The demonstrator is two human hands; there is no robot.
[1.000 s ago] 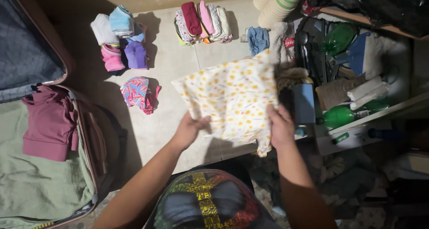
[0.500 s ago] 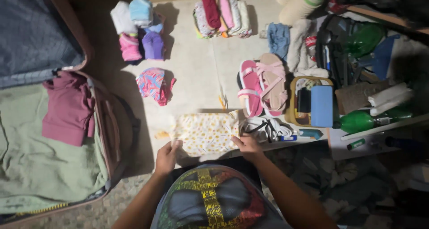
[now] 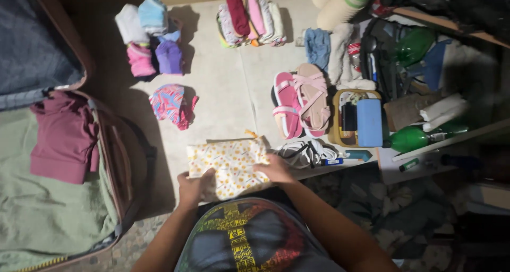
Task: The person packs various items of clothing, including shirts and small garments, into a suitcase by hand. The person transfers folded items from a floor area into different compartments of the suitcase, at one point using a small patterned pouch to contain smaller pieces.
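— So, where do the hands sit?

— Both are on the yellow-flowered cloth (image 3: 229,163), which lies folded flat on the pale floor (image 3: 223,86) just in front of the person's knees. The left hand (image 3: 192,188) grips its near left edge, fingers curled over the fabric; the right hand (image 3: 273,171) presses down on the right part, palm flat and fingers spread.

— And around it?

— Just right of the cloth lies a white strappy bundle (image 3: 308,152), and beyond that a pair of pink sandals (image 3: 300,99) side by side. A bright patterned garment (image 3: 170,104) lies up and to the left, well apart from the cloth. Farther off sit two groups of rolled clothes (image 3: 150,35) — one left, one centre. An open suitcase (image 3: 58,208) fills the left side, with a maroon top (image 3: 62,136) resting on green fabric inside.
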